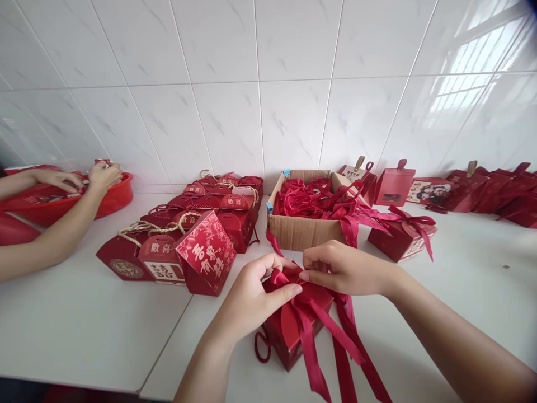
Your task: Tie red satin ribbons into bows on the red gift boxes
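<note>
A dark red gift box (282,330) stands on the white table close in front of me. Red satin ribbon (308,336) lies across its top, its long tails hanging down the near side. My left hand (255,294) pinches a loop of the ribbon between thumb and fingers at the top of the box. From the right, my right hand (335,267) pinches the ribbon at the same spot, fingertips close to my left thumb. The middle of the ribbon is partly hidden by my fingers. A red cord loop (263,347) sticks out at the box's left side.
Behind the box, a cardboard carton (306,234) holds loose red ribbons. Rows of red gift boxes (161,263) stand left of it. A ribboned box (394,239) sits right, with red bags (395,184) along the wall. Another person's hands (103,176) work over a red basin (119,196).
</note>
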The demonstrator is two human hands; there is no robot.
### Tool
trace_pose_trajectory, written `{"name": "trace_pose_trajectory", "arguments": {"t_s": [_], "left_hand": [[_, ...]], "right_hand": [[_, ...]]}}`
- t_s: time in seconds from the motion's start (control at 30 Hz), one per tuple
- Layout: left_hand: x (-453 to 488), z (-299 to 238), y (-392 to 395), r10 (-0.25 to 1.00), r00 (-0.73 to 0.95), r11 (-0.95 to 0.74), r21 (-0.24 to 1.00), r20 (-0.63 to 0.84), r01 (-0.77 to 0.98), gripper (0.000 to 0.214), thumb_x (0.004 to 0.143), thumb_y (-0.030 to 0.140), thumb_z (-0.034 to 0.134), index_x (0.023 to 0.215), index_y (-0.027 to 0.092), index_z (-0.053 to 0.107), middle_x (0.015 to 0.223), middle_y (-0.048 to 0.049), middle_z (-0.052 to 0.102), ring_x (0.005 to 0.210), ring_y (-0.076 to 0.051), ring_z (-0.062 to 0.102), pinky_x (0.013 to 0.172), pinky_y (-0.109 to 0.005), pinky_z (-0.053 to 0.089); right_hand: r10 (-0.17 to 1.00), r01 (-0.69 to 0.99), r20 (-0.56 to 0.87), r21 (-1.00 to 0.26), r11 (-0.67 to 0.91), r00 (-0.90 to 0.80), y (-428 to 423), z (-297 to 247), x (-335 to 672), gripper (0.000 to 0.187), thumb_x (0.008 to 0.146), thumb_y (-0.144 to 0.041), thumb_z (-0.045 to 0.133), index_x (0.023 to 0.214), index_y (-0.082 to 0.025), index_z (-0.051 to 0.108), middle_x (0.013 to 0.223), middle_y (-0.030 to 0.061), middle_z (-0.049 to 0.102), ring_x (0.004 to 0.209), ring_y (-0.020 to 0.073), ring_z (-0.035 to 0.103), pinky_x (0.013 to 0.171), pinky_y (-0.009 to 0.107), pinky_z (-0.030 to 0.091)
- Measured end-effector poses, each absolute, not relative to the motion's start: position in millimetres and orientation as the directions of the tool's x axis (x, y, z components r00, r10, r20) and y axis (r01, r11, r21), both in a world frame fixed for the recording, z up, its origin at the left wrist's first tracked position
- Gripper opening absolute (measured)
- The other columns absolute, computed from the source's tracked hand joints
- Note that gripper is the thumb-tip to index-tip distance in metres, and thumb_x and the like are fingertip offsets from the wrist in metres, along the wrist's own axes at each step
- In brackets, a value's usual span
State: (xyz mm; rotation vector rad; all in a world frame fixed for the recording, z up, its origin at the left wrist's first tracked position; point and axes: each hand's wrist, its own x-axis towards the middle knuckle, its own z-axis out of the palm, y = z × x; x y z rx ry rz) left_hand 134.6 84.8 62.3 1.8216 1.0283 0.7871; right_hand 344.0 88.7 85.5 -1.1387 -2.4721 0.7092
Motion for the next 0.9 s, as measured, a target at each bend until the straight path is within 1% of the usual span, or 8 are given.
{"name": "trace_pose_trajectory", "arguments": {"t_s": [0.13,0.23,0.33,0.4,0.6,0.73,0.8,0.9], "left_hand": [[135.3,60.4,85.1,0.876,0.464,-0.311,0.889,0.131,0.336,0.030,0.078,0.033,0.068,0.073,0.022,0.041,0.106,-0.0009,0.068,0.083,-0.016,0.059,0.077,-0.028,0.046],[137.2,61.3,84.8,0.855,0.491,-0.354,0.879,0.165,0.320,0.022,0.084,0.034,0.061,0.074,0.022,0.046,0.097,-0.0001,0.068,0.091,-0.017,0.060,0.082,-0.028,0.045],[140.9,59.9,85.2,0.865,0.467,-0.351,0.887,0.184,0.301,0.029,0.088,0.037,0.055,0.068,0.021,0.041,0.088,-0.0001,0.068,0.093,-0.018,0.061,0.081,-0.028,0.044],[143.5,57.6,86.2,0.884,0.431,-0.329,0.894,0.178,0.305,0.035,0.087,0.038,0.055,0.064,0.021,0.036,0.086,-0.0005,0.068,0.091,-0.019,0.062,0.078,-0.028,0.044],[147.1,53.5,87.9,0.900,0.416,-0.278,0.907,0.131,0.316,0.038,0.082,0.034,0.062,0.061,0.021,0.033,0.085,-0.0012,0.068,0.098,-0.022,0.062,0.077,-0.029,0.044],[148.2,52.7,87.9,0.896,0.425,-0.275,0.914,0.130,0.299,0.039,0.080,0.029,0.065,0.062,0.021,0.031,0.085,0.0006,0.068,0.092,-0.019,0.062,0.076,-0.027,0.044],[148.8,52.1,88.2,0.892,0.433,-0.278,0.913,0.130,0.299,0.038,0.079,0.028,0.066,0.062,0.021,0.033,0.086,0.0007,0.069,0.089,-0.018,0.062,0.077,-0.027,0.045],[149.7,51.6,88.4,0.891,0.437,-0.276,0.908,0.120,0.314,0.031,0.079,0.029,0.066,0.062,0.020,0.041,0.084,-0.0002,0.068,0.085,-0.018,0.062,0.077,-0.027,0.045]], "right_hand": [[0.773,0.610,0.099,-0.555,0.566,-0.627,90.0,85.0,345.3,0.030,0.092,-0.033,0.049,0.067,-0.019,0.041,0.057,-0.0063,0.040,0.049,0.0067,0.029,0.045,0.021,0.024],[0.769,0.605,0.103,-0.557,0.570,-0.630,91.2,84.9,347.3,0.029,0.092,-0.032,0.049,0.067,-0.019,0.041,0.055,-0.0068,0.039,0.049,0.0065,0.028,0.045,0.021,0.024],[0.769,0.606,0.108,-0.551,0.573,-0.630,91.8,85.5,349.6,0.029,0.092,-0.032,0.050,0.067,-0.019,0.041,0.055,-0.0069,0.038,0.048,0.0065,0.028,0.044,0.021,0.023],[0.769,0.612,0.108,-0.540,0.577,-0.630,91.9,86.4,350.8,0.029,0.091,-0.033,0.051,0.067,-0.019,0.042,0.055,-0.0067,0.040,0.048,0.0065,0.029,0.044,0.021,0.024],[0.770,0.630,0.101,-0.513,0.583,-0.630,92.5,88.7,353.8,0.026,0.091,-0.032,0.052,0.069,-0.018,0.046,0.056,-0.0056,0.046,0.049,0.0066,0.034,0.045,0.021,0.025],[0.760,0.625,0.092,-0.510,0.590,-0.643,95.5,87.5,356.8,0.026,0.091,-0.033,0.051,0.070,-0.018,0.048,0.056,-0.0056,0.046,0.048,0.0067,0.034,0.046,0.022,0.024],[0.753,0.618,0.089,-0.513,0.596,-0.652,97.5,86.9,358.5,0.026,0.091,-0.033,0.052,0.070,-0.018,0.048,0.057,-0.0050,0.048,0.049,0.0070,0.036,0.046,0.022,0.025],[0.746,0.605,0.086,-0.528,0.596,-0.661,100.5,86.2,360.9,0.026,0.091,-0.034,0.052,0.071,-0.018,0.049,0.058,-0.0044,0.049,0.050,0.0074,0.037,0.047,0.022,0.026]]}}
